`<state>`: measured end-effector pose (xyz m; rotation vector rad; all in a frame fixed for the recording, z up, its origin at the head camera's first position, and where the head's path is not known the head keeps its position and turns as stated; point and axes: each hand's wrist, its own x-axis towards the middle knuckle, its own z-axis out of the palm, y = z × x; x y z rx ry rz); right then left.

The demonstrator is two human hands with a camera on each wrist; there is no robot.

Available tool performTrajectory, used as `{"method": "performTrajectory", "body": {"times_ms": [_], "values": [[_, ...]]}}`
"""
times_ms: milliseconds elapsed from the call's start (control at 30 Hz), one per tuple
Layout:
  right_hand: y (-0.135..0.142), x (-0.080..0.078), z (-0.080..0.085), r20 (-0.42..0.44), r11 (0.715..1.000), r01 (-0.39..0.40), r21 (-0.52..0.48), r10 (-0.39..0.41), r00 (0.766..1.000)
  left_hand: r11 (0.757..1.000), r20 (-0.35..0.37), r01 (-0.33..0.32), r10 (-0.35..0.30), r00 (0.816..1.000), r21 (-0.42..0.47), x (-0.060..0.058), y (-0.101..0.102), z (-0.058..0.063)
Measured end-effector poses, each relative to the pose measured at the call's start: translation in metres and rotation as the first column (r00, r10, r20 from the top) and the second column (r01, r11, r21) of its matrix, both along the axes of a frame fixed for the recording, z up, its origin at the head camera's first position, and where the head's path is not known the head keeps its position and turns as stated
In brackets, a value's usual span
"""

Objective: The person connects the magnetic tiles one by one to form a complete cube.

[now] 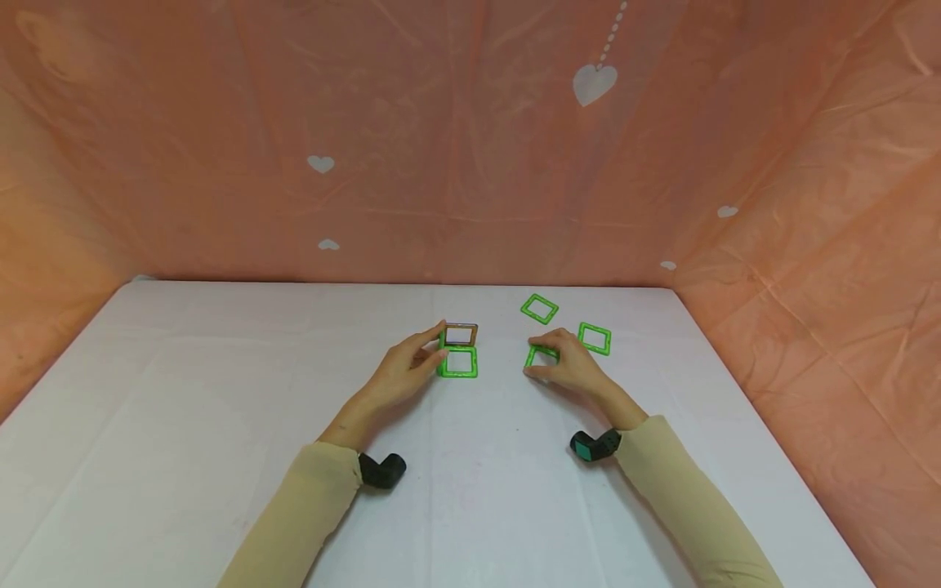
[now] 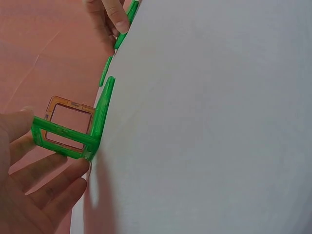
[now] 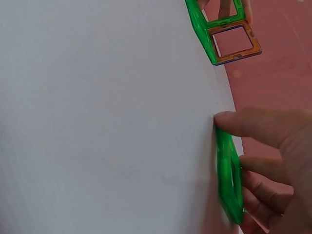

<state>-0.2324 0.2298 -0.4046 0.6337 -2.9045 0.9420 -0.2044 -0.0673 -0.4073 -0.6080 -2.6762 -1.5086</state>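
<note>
Three square magnetic tiles stand joined near the middle of the table. One green tile (image 1: 459, 375) lies flat, an orange-brown tile (image 2: 73, 103) stands upright at its back edge, and another green tile (image 2: 61, 129) stands along its left side. My left hand (image 1: 403, 369) pinches this left-side tile between thumb and fingers. To the right, my right hand (image 1: 579, 369) grips a separate green tile (image 3: 225, 170) by its edges, low at the tabletop; whether it touches the table is hard to tell. A gap separates that tile from the joined ones.
Two more loose green tiles lie beyond my right hand: one tile (image 1: 532, 316) farther back, another tile (image 1: 609, 343) to the right. A white cloth covers the table (image 1: 220, 392). An orange curtain (image 1: 456, 163) with heart prints hangs behind and at the sides.
</note>
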Motion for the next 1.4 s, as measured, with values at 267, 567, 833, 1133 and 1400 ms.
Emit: {"method": "performTrajectory", "body": {"times_ms": [267, 567, 833, 1133, 1400], "values": [[-0.004, 0.001, 0.002, 0.005, 0.996, 0.001, -0.091, 0.0, 1.0, 1.0, 0.007, 0.002, -0.002, 1.0, 0.012, 0.0, 0.0, -0.001], [-0.01, -0.003, 0.005, 0.01, 0.986, 0.017, -0.168, -0.016, 1.0, 1.0, 0.011, -0.003, 0.003, 1.0, 0.003, 0.001, 0.0, 0.0], [-0.016, -0.003, 0.009, 0.01, 0.977, 0.013, -0.211, -0.011, 1.0, 1.0, 0.012, -0.006, 0.006, 1.0, 0.001, 0.001, 0.001, 0.001], [-0.022, -0.005, 0.01, 0.031, 0.953, 0.02, -0.302, -0.011, 0.999, 1.0, 0.014, -0.005, 0.005, 1.0, 0.007, 0.001, 0.001, 0.001], [-0.025, -0.004, 0.008, 0.008, 0.934, -0.01, -0.356, 0.014, 1.0, 1.0, 0.012, -0.003, 0.003, 1.0, 0.012, 0.002, 0.001, 0.002]]}}
